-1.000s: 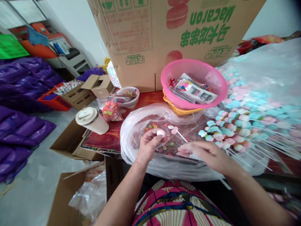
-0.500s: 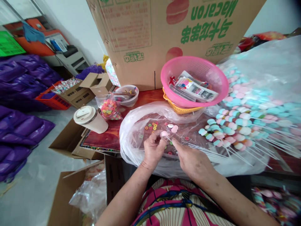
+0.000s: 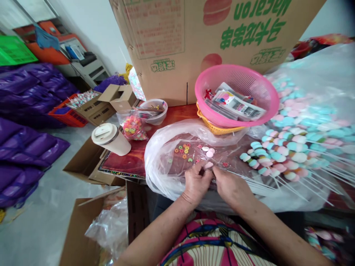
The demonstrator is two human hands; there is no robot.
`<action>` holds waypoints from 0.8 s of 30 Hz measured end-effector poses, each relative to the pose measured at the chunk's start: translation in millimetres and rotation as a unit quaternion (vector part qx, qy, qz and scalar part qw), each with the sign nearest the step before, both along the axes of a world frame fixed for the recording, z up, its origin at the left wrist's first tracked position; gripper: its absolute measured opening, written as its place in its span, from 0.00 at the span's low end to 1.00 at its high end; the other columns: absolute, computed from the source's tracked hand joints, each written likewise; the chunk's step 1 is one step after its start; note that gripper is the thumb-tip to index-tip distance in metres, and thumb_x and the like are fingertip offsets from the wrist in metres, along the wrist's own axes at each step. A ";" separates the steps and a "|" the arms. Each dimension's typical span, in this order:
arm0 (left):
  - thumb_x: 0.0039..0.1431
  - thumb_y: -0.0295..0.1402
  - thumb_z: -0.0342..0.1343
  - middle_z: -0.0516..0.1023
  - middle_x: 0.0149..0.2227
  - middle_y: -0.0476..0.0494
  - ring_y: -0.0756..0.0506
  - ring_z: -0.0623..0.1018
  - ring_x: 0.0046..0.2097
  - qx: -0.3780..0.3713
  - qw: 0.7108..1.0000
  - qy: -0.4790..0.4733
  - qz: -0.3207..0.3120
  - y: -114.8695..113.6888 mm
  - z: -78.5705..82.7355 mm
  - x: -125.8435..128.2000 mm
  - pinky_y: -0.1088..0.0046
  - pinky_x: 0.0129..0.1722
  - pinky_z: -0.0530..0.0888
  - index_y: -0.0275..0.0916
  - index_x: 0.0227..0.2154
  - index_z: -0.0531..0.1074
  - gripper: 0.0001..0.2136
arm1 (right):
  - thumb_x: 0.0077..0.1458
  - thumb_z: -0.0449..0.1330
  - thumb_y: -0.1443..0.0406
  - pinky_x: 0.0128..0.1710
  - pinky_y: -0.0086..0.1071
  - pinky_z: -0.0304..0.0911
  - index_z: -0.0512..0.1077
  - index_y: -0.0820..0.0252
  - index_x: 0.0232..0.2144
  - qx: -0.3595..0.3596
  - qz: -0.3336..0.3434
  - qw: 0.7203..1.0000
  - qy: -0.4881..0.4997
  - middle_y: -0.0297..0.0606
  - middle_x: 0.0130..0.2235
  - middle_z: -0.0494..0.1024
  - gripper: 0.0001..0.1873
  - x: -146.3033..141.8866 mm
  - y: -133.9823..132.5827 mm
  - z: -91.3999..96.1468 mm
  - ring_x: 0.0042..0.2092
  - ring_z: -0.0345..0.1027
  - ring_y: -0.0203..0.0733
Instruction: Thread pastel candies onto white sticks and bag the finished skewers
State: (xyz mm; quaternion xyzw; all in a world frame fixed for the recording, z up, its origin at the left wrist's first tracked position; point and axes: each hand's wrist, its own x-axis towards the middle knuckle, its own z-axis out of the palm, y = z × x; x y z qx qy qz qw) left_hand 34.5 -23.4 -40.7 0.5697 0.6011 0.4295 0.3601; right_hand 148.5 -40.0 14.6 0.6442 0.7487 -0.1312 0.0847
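Observation:
Both hands meet low over a clear plastic sheet on the table. My left hand is closed, pinching a pink marshmallow disc between thumb and fingers. My right hand is closed against it, its fingertips on a thin white stick that is mostly hidden by the fingers. Just beyond the hands lie pink marshmallows and a white one. Small ring-shaped candies in several colours are scattered to the left. Loose white sticks lie beside my right hand.
Finished-looking marshmallow skewers are piled at right. A pink basket sits on a yellow one, before a large cardboard box. At left stand a lidded cup, a candy bag and a white bowl.
The hands have moved nearer each other and slightly towards my body, with the pink marshmallow still in the left. The whole view has shifted a little, so the table's things appear farther right.

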 end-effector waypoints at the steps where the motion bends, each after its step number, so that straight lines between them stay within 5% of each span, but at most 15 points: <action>1: 0.53 0.29 0.53 0.80 0.29 0.49 0.50 0.75 0.30 -0.001 1.000 -0.002 0.007 1.0 0.2 0.3 0.76 0.34 0.72 0.39 0.37 0.76 0.10 | 0.59 0.45 0.73 0.32 0.31 0.60 0.70 0.63 0.40 -0.002 0.003 1.000 0.003 0.45 0.38 0.78 0.14 4.0 0.3 -1.9 0.38 0.74 0.44; 4: 0.52 0.27 0.53 0.78 0.28 0.50 0.51 0.74 0.29 0.003 1.000 0.027 -0.001 -0.2 2.3 1.2 0.76 0.34 0.71 0.38 0.37 0.75 0.10 | 0.56 0.46 0.76 0.32 0.32 0.58 0.71 0.64 0.36 -0.004 -0.007 1.000 -0.007 0.46 0.36 0.78 0.14 11.6 -0.4 -8.3 0.37 0.73 0.44; 9: 0.53 0.29 0.53 0.77 0.28 0.51 0.50 0.73 0.28 -0.026 0.983 0.083 -0.162 8.2 16.2 -14.7 0.76 0.31 0.70 0.41 0.43 0.73 0.14 | 0.56 0.46 0.74 0.34 0.32 0.58 0.71 0.65 0.40 0.035 -0.023 0.996 0.080 0.44 0.35 0.78 0.16 19.2 5.4 -26.7 0.35 0.72 0.43; 12: 0.56 0.31 0.53 0.78 0.34 0.45 0.46 0.76 0.32 -0.041 0.984 0.162 -0.068 34.3 24.6 -41.3 0.72 0.36 0.71 0.41 0.52 0.67 0.20 | 0.58 0.44 0.72 0.36 0.32 0.58 0.72 0.65 0.38 0.103 0.001 0.987 0.120 0.45 0.34 0.78 0.16 28.3 9.8 -33.4 0.36 0.71 0.42; 17: 0.51 0.23 0.52 0.77 0.41 0.37 0.41 0.76 0.42 -0.043 0.942 0.317 -0.098 59.3 18.8 -65.5 0.68 0.43 0.71 0.37 0.35 0.77 0.11 | 0.61 0.44 0.68 0.29 0.31 0.54 0.71 0.62 0.38 0.064 0.012 0.987 0.146 0.41 0.29 0.77 0.16 23.0 3.7 -29.5 0.31 0.69 0.42; 24: 0.50 0.30 0.54 0.76 0.22 0.49 0.48 0.76 0.26 -0.143 0.989 0.005 -0.029 33.8 6.1 -62.3 0.75 0.27 0.72 0.37 0.32 0.76 0.08 | 0.62 0.44 0.69 0.27 0.31 0.49 0.69 0.59 0.47 0.011 0.027 0.993 0.117 0.40 0.34 0.79 0.17 2.4 -1.3 -23.0 0.33 0.71 0.41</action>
